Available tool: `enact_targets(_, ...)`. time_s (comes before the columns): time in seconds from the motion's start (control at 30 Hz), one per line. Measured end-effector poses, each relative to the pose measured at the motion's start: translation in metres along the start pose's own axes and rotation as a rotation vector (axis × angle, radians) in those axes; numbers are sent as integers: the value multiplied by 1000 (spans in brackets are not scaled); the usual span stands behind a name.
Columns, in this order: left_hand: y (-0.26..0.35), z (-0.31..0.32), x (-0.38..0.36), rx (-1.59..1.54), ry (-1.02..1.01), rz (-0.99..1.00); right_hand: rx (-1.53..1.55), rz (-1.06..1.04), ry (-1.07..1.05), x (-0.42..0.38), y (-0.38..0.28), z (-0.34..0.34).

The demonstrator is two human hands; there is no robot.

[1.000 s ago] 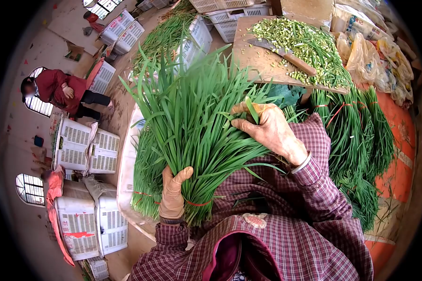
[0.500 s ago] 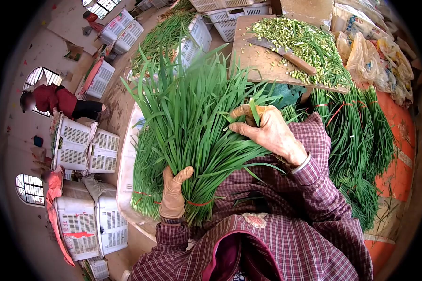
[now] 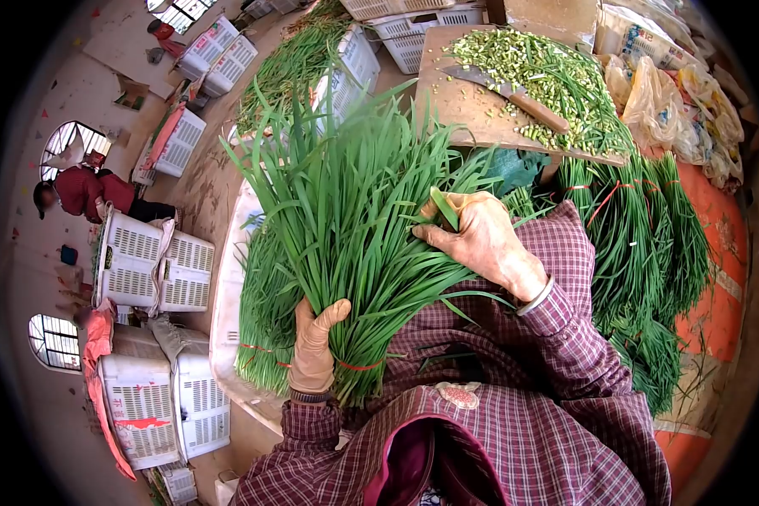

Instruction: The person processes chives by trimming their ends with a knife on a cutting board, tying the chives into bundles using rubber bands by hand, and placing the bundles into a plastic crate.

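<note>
My gloved left hand (image 3: 314, 346) grips a large bunch of Chinese chives (image 3: 363, 244) near its base, where a red band (image 3: 358, 366) circles the stems. The leaves fan out upward over my lap. At the right side of the bunch, my right hand (image 3: 481, 236) has its fingers closed on a chive leaf (image 3: 444, 211), whose flat green end sticks up between thumb and fingers. Beside my left hand, more banded chives (image 3: 266, 337) lie in a white crate (image 3: 226, 325).
A knife (image 3: 514, 97) rests on a cutting board (image 3: 443, 110) among chopped stems. To the right, several tied chive bunches (image 3: 637, 236) lie on an orange surface (image 3: 717, 253). Plastic bags (image 3: 654, 105) lie behind. Further left, a person in red (image 3: 84, 190) bends beside stacked crates (image 3: 152, 261).
My right hand has shifted slightly right and turned, the leaf in its fingers now leaning more to the left. The left hand is nearly still. The person in red has bent differently.
</note>
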State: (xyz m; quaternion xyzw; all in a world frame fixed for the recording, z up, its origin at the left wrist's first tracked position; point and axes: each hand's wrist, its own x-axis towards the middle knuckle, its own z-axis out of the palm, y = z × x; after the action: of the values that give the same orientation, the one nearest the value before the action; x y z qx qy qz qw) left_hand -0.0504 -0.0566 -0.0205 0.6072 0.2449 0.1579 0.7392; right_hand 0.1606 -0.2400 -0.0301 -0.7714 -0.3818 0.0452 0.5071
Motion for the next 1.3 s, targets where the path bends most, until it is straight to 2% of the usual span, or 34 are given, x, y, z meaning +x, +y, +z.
enact_targets(0.03,-3,-2,1,0,1,1,0,-2,0,-1,0,1)
enact_targets(0.1,-7,-5,3,-2,-4,10,-267,-85,26,-3,0,3)
enact_targets(0.2,-8,-5,4,17,9,-1,-462,-134,72,-6,4,5)
enact_targets(0.27,-6,-4,3,20,9,-8,-347,-195,328,-4,17,5)
enact_targets(0.3,-6,-4,2,31,12,0,-361,-159,404,-2,25,1)
enact_targets(0.33,-6,-3,1,41,15,8,-206,1,434,-1,43,1)
enact_targets(0.4,-7,-3,3,27,24,23,-151,29,558,2,41,-23)
enact_targets(0.47,-11,-7,6,104,-29,50,-371,-67,540,4,38,-44)
enact_targets(0.53,-9,-1,5,131,-15,86,-534,-35,532,2,19,-56)
enact_targets(0.6,-12,4,4,140,8,49,-215,-126,638,5,4,-56)
enact_targets(0.63,-12,7,4,137,9,51,33,-67,596,3,-20,-61)
enact_targets(0.67,-11,10,3,160,6,57,31,-71,595,1,-30,-61)
enact_targets(0.73,-7,18,1,206,4,74,235,-110,528,2,-43,-61)
enact_targets(0.8,-2,25,-1,226,9,86,113,-163,502,5,-50,-61)
enact_targets(0.87,-3,26,-2,252,-5,82,399,40,374,5,-64,-58)
enact_targets(0.9,-5,25,-2,245,-14,80,279,-16,334,7,-64,-58)
enact_targets(1.03,-5,26,-2,300,-25,97,394,28,184,9,-67,-44)
enact_targets(1.17,-5,30,-3,315,-47,79,225,24,176,20,-62,-37)
enact_targets(1.23,-7,29,-4,288,-50,73,-23,-44,255,29,-50,-33)
enact_targets(1.3,-10,26,-3,325,-53,68,-66,-89,279,37,-40,-31)
